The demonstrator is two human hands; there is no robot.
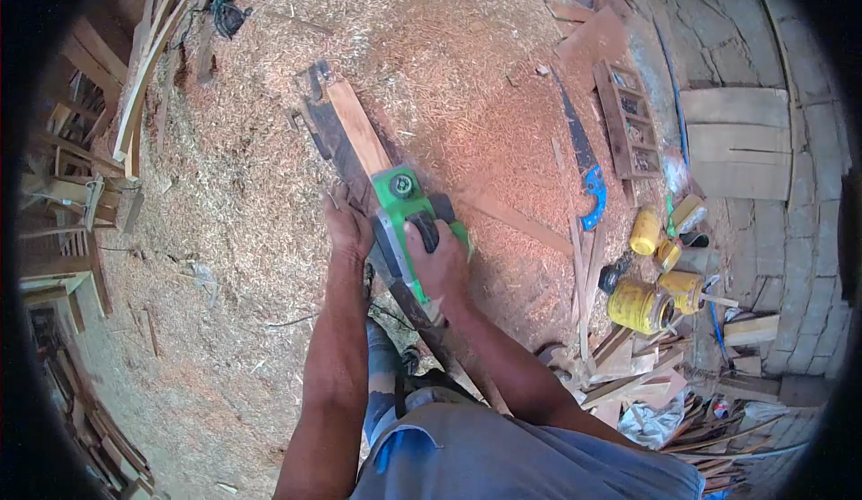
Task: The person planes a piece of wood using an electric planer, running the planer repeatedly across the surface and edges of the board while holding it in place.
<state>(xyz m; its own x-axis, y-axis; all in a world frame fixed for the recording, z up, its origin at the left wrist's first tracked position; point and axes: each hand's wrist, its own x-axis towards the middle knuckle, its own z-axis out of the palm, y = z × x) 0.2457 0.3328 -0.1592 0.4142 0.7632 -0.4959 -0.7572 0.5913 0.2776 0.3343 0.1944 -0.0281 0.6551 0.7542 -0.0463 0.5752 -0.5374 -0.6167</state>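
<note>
A green electric hand planer sits on a long wooden board, whose pale planed face shows ahead of the tool. My right hand is wrapped around the planer's black handle. Just left of the planer, my left hand is beside the dark narrow bench under the board, its fingers apart and pointing forward. A dark clamp-like stop stands at the bench's far end, by the board's tip.
Wood shavings cover the ground. To the right are a blue-handled handsaw, a compartmented wooden box and yellow containers. Offcuts lie at lower right. Long strips lean at left. A cord runs near my leg.
</note>
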